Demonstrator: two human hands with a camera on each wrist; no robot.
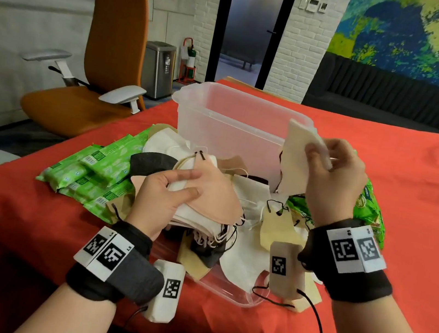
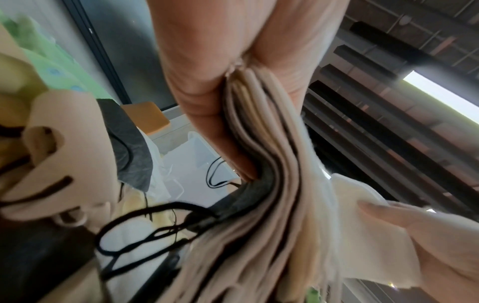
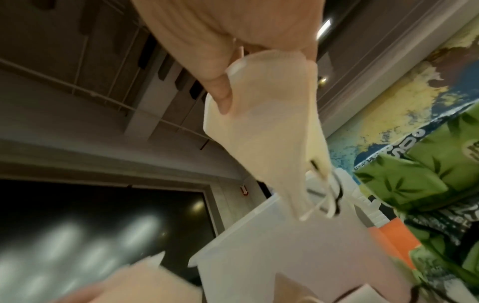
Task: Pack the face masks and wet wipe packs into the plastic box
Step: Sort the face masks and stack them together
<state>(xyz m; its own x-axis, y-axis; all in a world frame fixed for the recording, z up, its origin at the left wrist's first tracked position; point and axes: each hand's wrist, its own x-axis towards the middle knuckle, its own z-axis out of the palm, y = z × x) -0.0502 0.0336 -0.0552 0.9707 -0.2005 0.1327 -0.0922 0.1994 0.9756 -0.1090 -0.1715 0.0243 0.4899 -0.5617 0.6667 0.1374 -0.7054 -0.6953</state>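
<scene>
I see the plastic box (image 1: 228,119) standing open at the centre of the head view, on the red-covered bench (image 1: 381,192). In front of it, lower in the frame, loose face masks (image 1: 242,253) in white, beige, pink and black lie heaped, some of them on a clear lid (image 1: 232,295) lying flat near the bottom centre. My left hand (image 1: 162,200), at centre left, grips a stack of masks (image 1: 206,207) between thumb and fingers, a pink one on top; in the left wrist view the stack's layered edges (image 2: 261,164) are pinched deep in the palm, black ear loops trailing out. My right hand (image 1: 331,181), at centre right, pinches a single cream mask (image 1: 295,161) and holds it up just beside the box's right wall; in the right wrist view it (image 3: 267,127) hangs from thumb and fingers above the box rim (image 3: 259,221). Green wet wipe packs (image 1: 90,174) lie in a row at the left of the heap, and more green packs (image 1: 369,210) sit behind my right wrist. An orange office chair (image 1: 100,61) stands at upper left.
</scene>
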